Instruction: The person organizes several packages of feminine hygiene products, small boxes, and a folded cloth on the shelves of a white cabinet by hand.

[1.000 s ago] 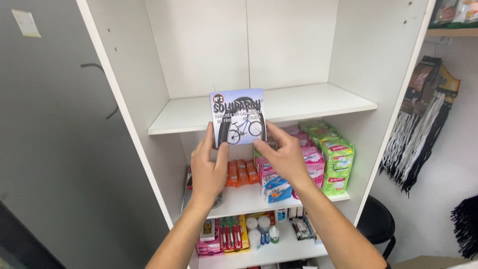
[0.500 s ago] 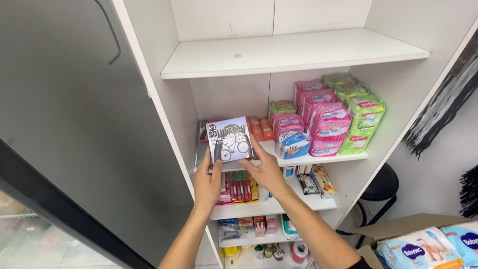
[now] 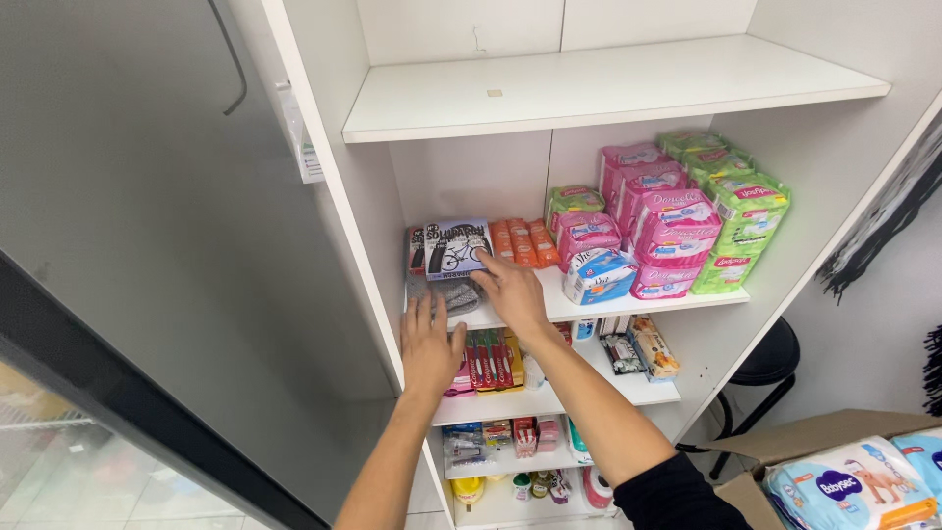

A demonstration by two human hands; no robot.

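Observation:
A flat pale-blue packet with a bicycle picture [image 3: 457,246] stands upright at the left end of a white shelf [image 3: 589,306], in front of a dark packet. My right hand [image 3: 508,291] rests against its lower right edge, fingers spread, on a grey folded item [image 3: 453,293]. Slightly lower, my left hand [image 3: 429,345] is held flat and open at the shelf's front edge, holding nothing. Orange packets [image 3: 520,241] stand just right of the blue packet.
Pink and green soft packs [image 3: 677,228] fill the right half of the same shelf. A bare white shelf [image 3: 608,88] sits above. Lower shelves hold red boxes [image 3: 489,360] and small bottles. A black stool [image 3: 772,360] and an open cardboard box [image 3: 834,461] stand at right.
The blue packet went from held up in both hands down onto the shelf's left end. My left hand has let go of it and dropped below; the view tilted downward.

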